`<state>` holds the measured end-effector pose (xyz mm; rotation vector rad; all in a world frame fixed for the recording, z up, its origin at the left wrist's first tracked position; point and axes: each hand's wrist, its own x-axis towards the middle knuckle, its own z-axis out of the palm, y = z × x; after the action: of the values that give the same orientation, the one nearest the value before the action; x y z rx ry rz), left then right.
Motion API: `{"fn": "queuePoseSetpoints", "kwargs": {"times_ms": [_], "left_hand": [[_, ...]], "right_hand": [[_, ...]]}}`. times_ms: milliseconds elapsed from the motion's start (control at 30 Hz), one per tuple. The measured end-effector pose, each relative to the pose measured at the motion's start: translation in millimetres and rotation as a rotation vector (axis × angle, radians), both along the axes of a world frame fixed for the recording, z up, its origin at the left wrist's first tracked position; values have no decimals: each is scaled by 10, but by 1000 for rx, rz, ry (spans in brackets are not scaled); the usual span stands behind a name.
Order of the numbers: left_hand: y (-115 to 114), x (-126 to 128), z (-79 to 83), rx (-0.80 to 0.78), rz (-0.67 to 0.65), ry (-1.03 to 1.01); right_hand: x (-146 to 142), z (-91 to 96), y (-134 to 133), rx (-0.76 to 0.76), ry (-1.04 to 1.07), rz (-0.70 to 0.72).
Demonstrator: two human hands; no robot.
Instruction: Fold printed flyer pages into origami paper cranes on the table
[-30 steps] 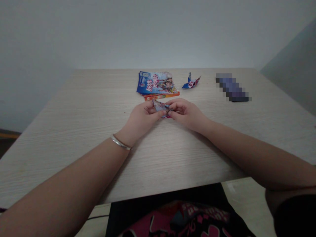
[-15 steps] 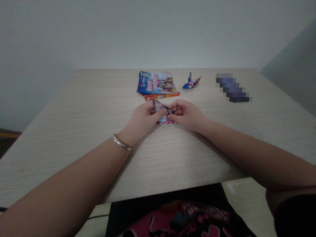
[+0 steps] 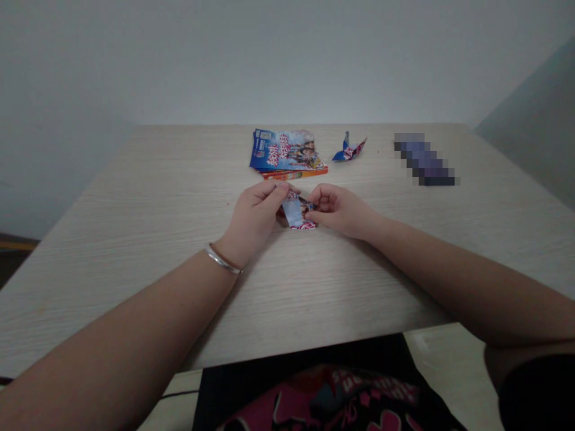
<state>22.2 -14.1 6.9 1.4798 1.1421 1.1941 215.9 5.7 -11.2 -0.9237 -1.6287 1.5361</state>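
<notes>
A small folded piece of printed paper [image 3: 294, 212], pale blue with red lettering, is between my two hands just above the table. My left hand [image 3: 258, 212] pinches its upper left corner between thumb and fingers. With thumb and curled fingers, my right hand [image 3: 336, 209] grips the paper's right edge. Parts of the folds are hidden behind the fingers. Beyond my right hand stands a folded paper bird [image 3: 348, 149] of similar blue and red print.
A stack of printed leaflets [image 3: 287, 149] lies past my hands, an orange strip showing at its front. To the far right is a blurred dark rectangular object [image 3: 424, 160]. The pale wooden table [image 3: 148, 197] meets a wall at its back edge.
My left thumb has moved up from the paper's middle to its upper left corner, which is now folded down or covered. My right hand keeps its grip almost unmoved.
</notes>
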Motion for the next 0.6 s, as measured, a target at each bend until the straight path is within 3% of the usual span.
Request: {"fn": "queuePoseSetpoints", "kwargs": {"times_ms": [167,367,600], "left_hand": [[47,-27,-61,77,-31,-15],[80,-92,-100,227,-34,160],[75,-46,-145,252,-21,100]], "right_hand": [[40,-49,11,151,-51,-106],[144,15,-4,579,-243,-304],[133,72,-49,983,-290,-245]]}}
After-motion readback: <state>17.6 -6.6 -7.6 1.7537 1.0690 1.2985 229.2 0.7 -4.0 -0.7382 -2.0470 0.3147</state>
